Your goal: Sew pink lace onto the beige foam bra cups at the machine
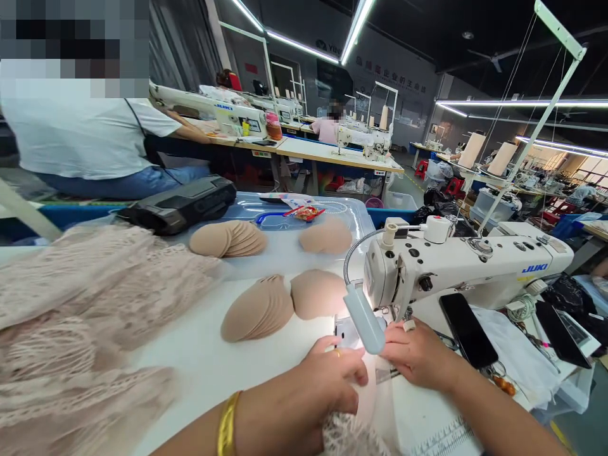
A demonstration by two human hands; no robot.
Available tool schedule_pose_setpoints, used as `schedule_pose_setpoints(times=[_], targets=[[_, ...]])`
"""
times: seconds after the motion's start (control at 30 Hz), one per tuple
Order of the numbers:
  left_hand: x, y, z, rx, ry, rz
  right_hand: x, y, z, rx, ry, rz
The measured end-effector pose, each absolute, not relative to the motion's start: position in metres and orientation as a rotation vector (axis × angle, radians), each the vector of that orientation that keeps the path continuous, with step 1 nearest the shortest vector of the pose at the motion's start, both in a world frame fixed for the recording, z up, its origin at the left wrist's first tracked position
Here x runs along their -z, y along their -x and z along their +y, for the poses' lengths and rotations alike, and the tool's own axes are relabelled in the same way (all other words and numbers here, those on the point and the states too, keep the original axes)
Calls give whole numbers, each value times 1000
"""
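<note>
My left hand [330,386] is in front of the sewing machine [475,259], fingers bent over a piece of pale lace fabric [351,437], with the index finger reaching towards the metal needle plate [346,332]. Close to the needle, my right hand [420,354] is closed at the fabric's edge, its fingertips partly behind the small grey lamp [365,320]. The needle itself is hidden. Beige bra cups lie left of the machine: a fanned stack [259,310] and, against it, another cup pile [318,294].
A heap of lace fabric [95,304] covers the left of the table. Behind lie more cups [228,239], a blue plastic tray [365,218] and a black bag-like object [185,202]. A phone [468,329] lies right of my right hand. A person in white [85,139] sits nearby.
</note>
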State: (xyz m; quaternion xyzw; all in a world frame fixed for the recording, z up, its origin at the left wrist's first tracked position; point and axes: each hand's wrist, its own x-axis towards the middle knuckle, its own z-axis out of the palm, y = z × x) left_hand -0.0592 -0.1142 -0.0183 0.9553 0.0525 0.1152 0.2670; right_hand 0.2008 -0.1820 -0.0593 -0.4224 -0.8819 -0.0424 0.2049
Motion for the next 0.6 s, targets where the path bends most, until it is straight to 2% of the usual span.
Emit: schedule_pose_setpoints(times=[0.6], targets=[[20, 54, -106, -337, -2593, 115, 52, -200, -177, 97, 1277, -2388]])
